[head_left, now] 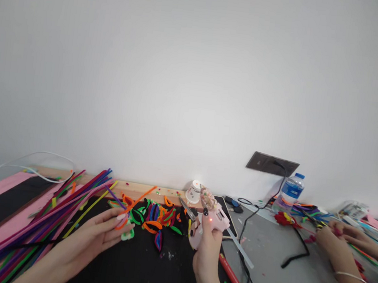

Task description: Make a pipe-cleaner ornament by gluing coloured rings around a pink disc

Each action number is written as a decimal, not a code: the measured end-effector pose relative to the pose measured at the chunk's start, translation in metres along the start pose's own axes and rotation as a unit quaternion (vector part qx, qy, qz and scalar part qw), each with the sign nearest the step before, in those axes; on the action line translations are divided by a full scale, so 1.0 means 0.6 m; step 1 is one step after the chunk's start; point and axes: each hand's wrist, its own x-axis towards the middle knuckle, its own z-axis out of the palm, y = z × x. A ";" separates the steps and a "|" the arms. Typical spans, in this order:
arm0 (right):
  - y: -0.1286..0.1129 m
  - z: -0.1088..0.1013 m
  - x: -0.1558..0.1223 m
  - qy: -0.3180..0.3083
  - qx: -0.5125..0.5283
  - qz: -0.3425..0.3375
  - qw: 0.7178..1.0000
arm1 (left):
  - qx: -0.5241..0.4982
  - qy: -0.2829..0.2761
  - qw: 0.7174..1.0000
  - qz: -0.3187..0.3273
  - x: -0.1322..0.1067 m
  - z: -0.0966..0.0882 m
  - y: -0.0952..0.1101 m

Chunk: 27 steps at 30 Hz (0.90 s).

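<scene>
My left hand (104, 230) is closed in a pinch on an orange and purple pipe cleaner piece (133, 206), whose orange end sticks up to the right. A small pale green piece (127, 234) shows at its fingertips; whether it is held, I cannot tell. Wrapped in my right hand (208, 249) is a pale pink hot glue gun (218, 222) with a small red light and a decorated front, tilted up and to the left. Between the hands, several leaf-shaped pipe cleaner loops (153, 226) lie on the black mat (131, 272). Scissors (187, 209) rest beside the glue gun.
Long pipe cleaners (37, 228) are heaped at left. An upturned paper cup (193, 191) stands by the wall. Right of my hand lie a red-handled tool (230, 274) and a black cable (244, 240). Beyond are a water bottle (289, 193) and another person's hands (332, 237).
</scene>
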 end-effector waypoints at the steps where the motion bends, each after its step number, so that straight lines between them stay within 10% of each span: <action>1: 0.000 0.000 0.000 -0.001 0.002 -0.001 1.000 | -0.001 0.003 1.000 0.015 0.004 0.002 0.008; 10: 0.004 -0.003 -0.002 0.002 -0.011 0.008 1.000 | 0.041 0.029 0.979 0.197 0.059 0.049 0.060; 20: 0.029 -0.001 -0.013 -0.151 -0.036 0.065 0.986 | 0.101 0.063 0.951 0.285 0.022 0.068 -0.006; 27: 0.056 0.000 -0.037 -0.200 -0.111 0.099 0.968 | 0.096 0.041 0.966 0.234 0.004 0.066 -0.028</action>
